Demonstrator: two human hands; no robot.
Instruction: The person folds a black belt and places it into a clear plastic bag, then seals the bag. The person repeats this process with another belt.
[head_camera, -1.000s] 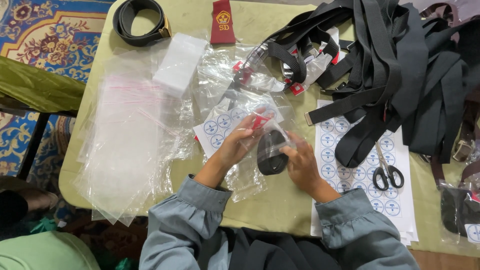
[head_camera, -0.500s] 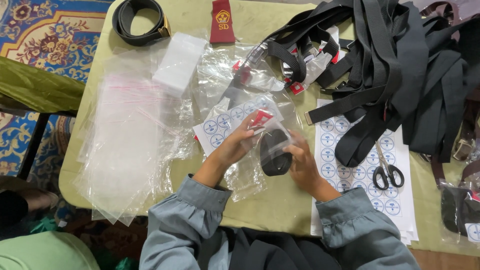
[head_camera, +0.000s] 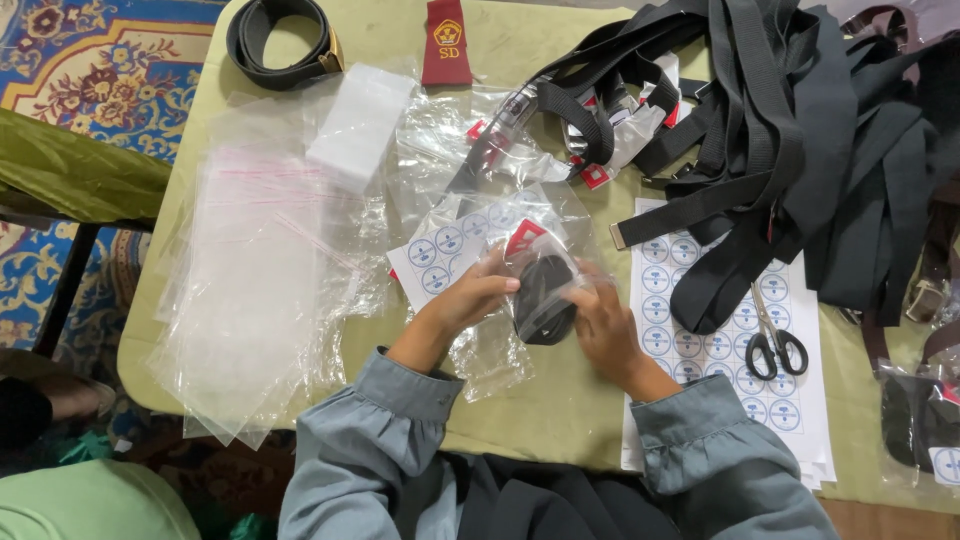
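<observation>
Two hands at the centre of the frame, meeting over a rolled black belt (head_camera: 543, 302) inside a clear plastic bag (head_camera: 505, 330). Left hand (head_camera: 478, 297) curled, fingertips pressed on the bag's upper edge just beside the roll. Right hand (head_camera: 600, 322) bent in from the other side, fingers closed narrow against the bag and the roll, pinching both. Bagged roll just below centre, lying on the pale green table (head_camera: 540, 425), with a small red tag (head_camera: 521, 238) just above it.

Under and behind the bag, toward upper left of centre, a white sheet of round blue-and-white stickers (head_camera: 440, 252). To the right of the right hand, a larger sticker sheet (head_camera: 700, 350) with black-handled scissors (head_camera: 772, 340) lying on it. Upper right of the frame filled by a heap of black webbing straps (head_camera: 800, 130), some draped onto that sheet. Left side covered by a spread stack of clear zip bags (head_camera: 260, 280) with a white block (head_camera: 358, 125) at its top. Top left, a coiled black belt (head_camera: 280, 42); beside it at top centre, a dark red badge piece (head_camera: 447, 42). Grey sleeves (head_camera: 380, 440) along the bottom edge.
</observation>
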